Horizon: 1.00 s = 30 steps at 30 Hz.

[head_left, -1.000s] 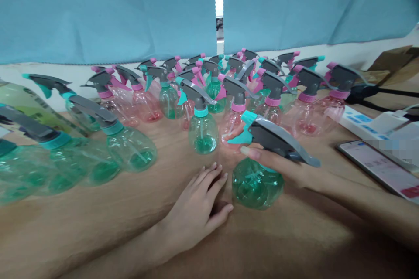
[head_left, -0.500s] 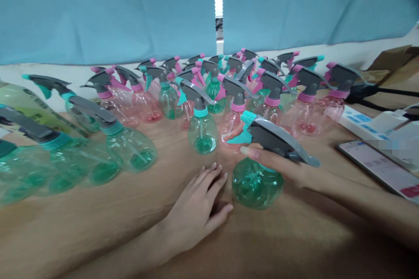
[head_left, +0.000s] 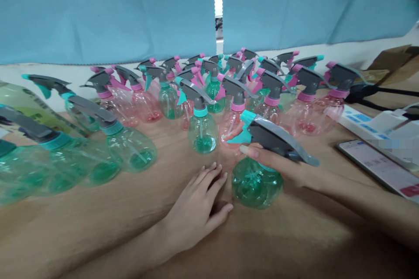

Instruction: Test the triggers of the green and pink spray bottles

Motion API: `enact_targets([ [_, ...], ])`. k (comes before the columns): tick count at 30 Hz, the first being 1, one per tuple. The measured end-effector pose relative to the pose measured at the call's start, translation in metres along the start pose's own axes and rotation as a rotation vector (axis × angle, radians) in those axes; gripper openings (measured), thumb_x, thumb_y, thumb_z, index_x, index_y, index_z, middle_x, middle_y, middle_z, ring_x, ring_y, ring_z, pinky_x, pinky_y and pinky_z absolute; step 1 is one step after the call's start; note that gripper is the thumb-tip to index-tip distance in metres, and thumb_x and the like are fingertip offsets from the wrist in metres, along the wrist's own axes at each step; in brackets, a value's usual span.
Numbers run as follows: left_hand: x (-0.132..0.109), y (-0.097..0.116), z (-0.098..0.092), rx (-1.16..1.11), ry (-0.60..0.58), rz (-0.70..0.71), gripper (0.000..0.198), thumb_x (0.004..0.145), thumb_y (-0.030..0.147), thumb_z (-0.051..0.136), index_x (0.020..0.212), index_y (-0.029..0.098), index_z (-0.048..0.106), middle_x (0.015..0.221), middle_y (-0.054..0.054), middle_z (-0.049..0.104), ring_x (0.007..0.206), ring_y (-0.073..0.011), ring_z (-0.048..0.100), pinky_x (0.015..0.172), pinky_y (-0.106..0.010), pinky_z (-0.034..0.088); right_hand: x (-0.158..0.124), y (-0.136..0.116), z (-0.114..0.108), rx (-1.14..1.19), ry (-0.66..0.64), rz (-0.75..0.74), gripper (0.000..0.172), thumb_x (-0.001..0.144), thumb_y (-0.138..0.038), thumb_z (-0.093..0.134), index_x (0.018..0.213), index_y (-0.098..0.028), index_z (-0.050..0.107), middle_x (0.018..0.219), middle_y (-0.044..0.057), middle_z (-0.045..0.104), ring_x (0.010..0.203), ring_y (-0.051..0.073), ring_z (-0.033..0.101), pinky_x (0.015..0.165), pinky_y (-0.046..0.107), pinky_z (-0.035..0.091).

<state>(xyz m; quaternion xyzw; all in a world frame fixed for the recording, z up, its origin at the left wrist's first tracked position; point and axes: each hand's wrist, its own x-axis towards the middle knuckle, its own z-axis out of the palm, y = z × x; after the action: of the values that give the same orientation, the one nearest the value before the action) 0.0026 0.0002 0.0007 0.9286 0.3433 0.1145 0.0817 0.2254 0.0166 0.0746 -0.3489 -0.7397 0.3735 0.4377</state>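
My right hand [head_left: 278,161] is wrapped round the neck of a green spray bottle [head_left: 257,187], below its grey head and turquoise trigger. The thumb crosses the near side, and some fingertips show beyond the trigger. The bottle tilts slightly, its nozzle pointing left; whether its base touches the table is hard to tell. Flat on the wooden table [head_left: 157,222] lies my left hand [head_left: 201,202], fingers stretched out and holding nothing, just left of that bottle. Beyond its fingertips stands another green spray bottle [head_left: 203,135], with a pink spray bottle [head_left: 231,120] to its right.
Several pink and green spray bottles stand along the back by a blue curtain [head_left: 108,13]. More green bottles [head_left: 131,148] line the left side, near a yellow-green package [head_left: 29,109]. At right are a phone [head_left: 376,165], a white power strip [head_left: 360,117] and a cardboard piece [head_left: 393,65].
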Motion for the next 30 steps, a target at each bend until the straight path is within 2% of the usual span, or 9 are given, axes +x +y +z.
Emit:
enact_targets([
  [7, -0.001, -0.001, 0.001, 0.014, -0.009, 0.005, 0.054, 0.096, 0.04, 0.051, 0.141, 0.012, 0.039, 0.148, -0.016, 0.039, 0.137, -0.0303, 0.032, 0.108, -0.049, 0.032, 0.0, -0.003, 0.0, 0.062, -0.028, 0.036, 0.013, 0.086, -0.03, 0.061, 0.095, -0.024, 0.053, 0.065, -0.007, 0.045, 0.053, 0.009, 0.043, 0.046, 0.023, 0.035],
  [11, -0.001, 0.0, 0.001, 0.025, -0.017, -0.004, 0.055, 0.096, 0.04, 0.052, 0.14, 0.009, 0.04, 0.148, -0.018, 0.038, 0.138, -0.0303, 0.031, 0.108, -0.048, 0.032, 0.002, -0.003, 0.0, 0.072, -0.025, 0.004, 0.013, 0.085, -0.031, 0.062, 0.088, -0.023, 0.052, 0.072, -0.005, 0.05, 0.056, 0.008, 0.045, 0.049, 0.023, 0.037],
  [14, 0.0, 0.0, 0.001, 0.013, -0.009, -0.012, 0.054, 0.096, 0.041, 0.051, 0.141, 0.012, 0.04, 0.148, -0.016, 0.039, 0.137, -0.0302, 0.033, 0.108, -0.048, 0.033, 0.003, -0.003, -0.001, 0.04, -0.025, -0.018, 0.015, 0.086, -0.035, 0.061, 0.084, -0.023, 0.052, 0.069, -0.006, 0.048, 0.054, 0.008, 0.042, 0.049, 0.024, 0.036],
  [17, 0.0, 0.0, 0.001, 0.014, -0.007, -0.008, 0.053, 0.096, 0.041, 0.051, 0.14, 0.013, 0.041, 0.147, -0.016, 0.04, 0.137, -0.0304, 0.033, 0.108, -0.048, 0.033, 0.004, -0.003, -0.001, 0.011, -0.037, -0.059, 0.021, 0.087, -0.041, 0.058, 0.078, -0.023, 0.05, 0.064, -0.006, 0.044, 0.054, 0.009, 0.041, 0.05, 0.024, 0.036],
  [22, 0.0, 0.0, 0.001, 0.04, -0.002, -0.001, 0.054, 0.096, 0.041, 0.05, 0.139, 0.009, 0.043, 0.146, -0.017, 0.041, 0.137, -0.0306, 0.033, 0.108, -0.048, 0.033, 0.002, 0.0, -0.001, -0.024, -0.024, -0.046, 0.031, 0.087, -0.048, 0.056, 0.071, -0.023, 0.047, 0.065, -0.004, 0.04, 0.058, 0.011, 0.038, 0.053, 0.025, 0.034],
  [28, 0.001, 0.001, 0.0, 0.061, -0.004, 0.001, 0.053, 0.096, 0.04, 0.05, 0.139, 0.009, 0.042, 0.145, -0.016, 0.043, 0.137, -0.0287, 0.032, 0.109, -0.047, 0.032, -0.001, 0.007, 0.002, 0.059, 0.011, -0.053, 0.024, 0.085, -0.045, 0.059, 0.097, -0.024, 0.058, 0.08, -0.002, 0.055, 0.067, 0.012, 0.05, 0.062, 0.027, 0.042],
  [30, 0.001, 0.001, 0.001, 0.07, -0.007, 0.005, 0.053, 0.097, 0.039, 0.05, 0.138, 0.008, 0.042, 0.145, -0.017, 0.043, 0.137, -0.0288, 0.032, 0.109, -0.047, 0.032, -0.002, 0.005, 0.002, 0.056, 0.028, -0.013, 0.022, 0.084, -0.041, 0.062, 0.097, -0.023, 0.059, 0.081, -0.002, 0.057, 0.067, 0.012, 0.051, 0.062, 0.026, 0.043],
])
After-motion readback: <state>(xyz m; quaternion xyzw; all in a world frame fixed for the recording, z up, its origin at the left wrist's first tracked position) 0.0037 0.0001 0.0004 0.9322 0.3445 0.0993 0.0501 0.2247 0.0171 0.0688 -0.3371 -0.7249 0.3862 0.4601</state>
